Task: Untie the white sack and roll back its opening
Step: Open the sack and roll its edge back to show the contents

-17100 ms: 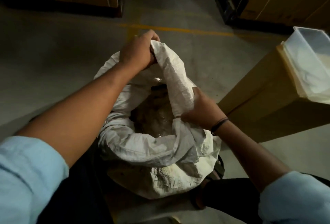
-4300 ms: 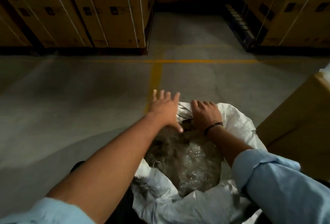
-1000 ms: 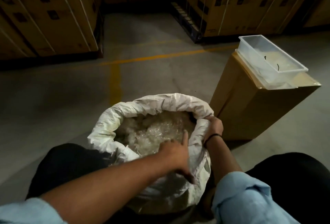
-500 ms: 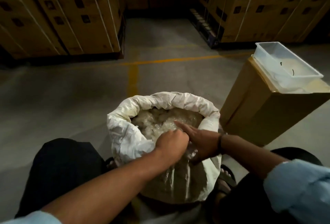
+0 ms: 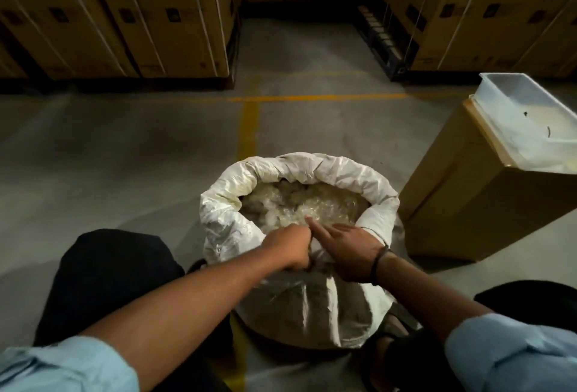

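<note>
The white sack (image 5: pixel 324 170) stands open on the floor between my knees, its top rolled outward into a thick rim. Pale, shiny crumpled material (image 5: pixel 299 204) fills it to just under the rim. My left hand (image 5: pixel 290 248) is a closed fist on the near edge of the rim, gripping the fabric. My right hand (image 5: pixel 346 248) lies beside it on the same near edge, index finger stretched out over the contents, the other fingers curled onto the sack fabric. A dark band circles my right wrist.
A tall cardboard box (image 5: pixel 474 204) stands right of the sack with a clear plastic tub (image 5: pixel 530 123) on top. Strapped cartons on pallets line the back left (image 5: pixel 125 16) and back right (image 5: pixel 487 10). Yellow floor lines (image 5: pixel 249 120) run ahead.
Over the last second my right hand left the sack's right rim and joined my left at the near edge. Both hands now hold there; the view has tilted slightly.
</note>
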Demonstrator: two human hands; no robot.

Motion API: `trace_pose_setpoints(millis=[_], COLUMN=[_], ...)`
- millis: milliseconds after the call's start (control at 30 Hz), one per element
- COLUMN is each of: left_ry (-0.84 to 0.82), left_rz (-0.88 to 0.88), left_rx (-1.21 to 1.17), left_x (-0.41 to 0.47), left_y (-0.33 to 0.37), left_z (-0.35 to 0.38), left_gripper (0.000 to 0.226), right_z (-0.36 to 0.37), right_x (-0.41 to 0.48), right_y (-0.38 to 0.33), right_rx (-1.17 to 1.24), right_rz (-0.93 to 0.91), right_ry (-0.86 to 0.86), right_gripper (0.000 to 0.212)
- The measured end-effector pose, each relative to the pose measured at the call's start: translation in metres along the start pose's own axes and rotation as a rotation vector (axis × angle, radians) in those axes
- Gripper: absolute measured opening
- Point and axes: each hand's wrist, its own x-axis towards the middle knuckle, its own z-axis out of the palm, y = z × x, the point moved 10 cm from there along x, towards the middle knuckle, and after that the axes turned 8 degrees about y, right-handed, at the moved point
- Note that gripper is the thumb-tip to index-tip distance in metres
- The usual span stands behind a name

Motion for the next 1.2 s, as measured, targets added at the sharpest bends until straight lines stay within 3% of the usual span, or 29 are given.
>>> trace_pose_setpoints(millis=[67,100,167,267,367,467,567,667,733,800,867,933,1000,1067,1200], left_ry=[0.136,0.181,0.239,0.263,0.279,0.389,0.532,0.59,0.491,0.21,-0.124,-0.398,-0.417,-0.314,-0.204], left_rz=[0.133,0.218,0.304,0.217,0.193,0.237,0.35,0.45,0.493,0.428,0.187,0.109,0.203,0.285,0.276], left_rx=[0.276,0.398,0.535,0.391,0.282,0.375,0.434,0.481,0.513,0.486,0.156,-0.088,0.014,0.164,-0.071], left_x=[-0.01,-0.015,-0.017,-0.01,-0.005,0.006,0.005,-0.01,-0.019,-0.025,-0.028,-0.028,-0.02,-0.012,-0.001], left_y=[0.033,0.051,0.067,0.046,0.014,-0.001,0.009,0.027,0.041,0.046,0.028,0.014,-0.003,-0.018,-0.021], left_z=[0.01,0.022,0.042,0.032,0.023,0.019,0.009,0.01,0.021,0.045,0.058,0.062,0.043,0.024,0.022], left_gripper=[0.033,0.034,0.039,0.054,0.06,0.052,0.033,0.028,0.027,0.025,0.047,0.059,0.075,0.086,0.054], right_z=[0.021,0.025,0.026,0.012,0.002,0.001,0.006,0.017,0.025,0.038,0.047,0.052,0.04,0.028,0.033], right_x=[-0.011,-0.015,-0.018,-0.021,-0.02,-0.021,-0.012,-0.009,-0.005,-0.007,-0.01,-0.013,-0.012,-0.01,-0.016], right_y=[0.021,0.023,0.025,0.031,0.007,0.003,0.009,0.01,0.009,0.006,-0.003,-0.01,-0.014,-0.019,-0.023], right_rx=[0.243,0.312,0.347,0.187,-0.169,-0.269,-0.246,0.108,0.398,0.494,0.385,0.167,-0.014,-0.14,-0.215], right_rz=[0.26,0.294,0.283,0.324,0.103,0.048,0.064,0.098,0.158,0.224,0.216,0.193,0.189,0.146,0.161], right_ry=[-0.283,-0.331,-0.329,-0.138,0.118,0.27,0.161,-0.1,-0.249,-0.372,-0.438,-0.447,-0.297,-0.064,0.095], right_gripper=[0.104,0.102,0.076,0.065,0.064,0.053,0.056,0.088,0.112,0.122,0.121,0.11,0.088,0.069,0.061])
